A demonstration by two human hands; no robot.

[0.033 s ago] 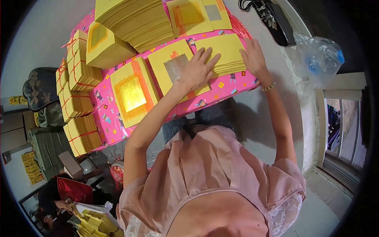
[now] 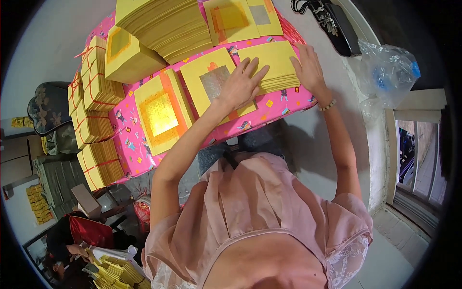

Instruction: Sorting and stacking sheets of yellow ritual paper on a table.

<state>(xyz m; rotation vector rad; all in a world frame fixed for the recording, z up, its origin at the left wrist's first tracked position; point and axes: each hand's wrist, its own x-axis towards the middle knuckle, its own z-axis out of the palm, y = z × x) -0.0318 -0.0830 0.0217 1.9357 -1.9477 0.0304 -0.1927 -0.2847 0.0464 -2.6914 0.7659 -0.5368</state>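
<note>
Both my hands are at a stack of plain yellow paper sheets (image 2: 272, 62) on the pink table. My left hand (image 2: 240, 85) has its fingers spread, with the fingertips on the stack's left side. Beneath that palm lies a yellow sheet with a silver square (image 2: 211, 79), partly covered by the hand. At the stack's right edge rests my right hand (image 2: 310, 70), fingers stretched out and touching the paper; a bead bracelet is on its wrist. To the left is a yellow paper stack with a shiny gold square and an orange border (image 2: 161, 115).
Red-tied yellow bundles (image 2: 98, 127) line the table's left side. Tall paper stacks (image 2: 166, 29) stand at the back. A black bag with keys (image 2: 332, 24) and a clear plastic bag (image 2: 387, 72) lie at right. At lower left, another person (image 2: 67, 245) is near yellow paper.
The fingers of my right hand have shifted slightly left against the stack's right edge. My left hand has not visibly moved.
</note>
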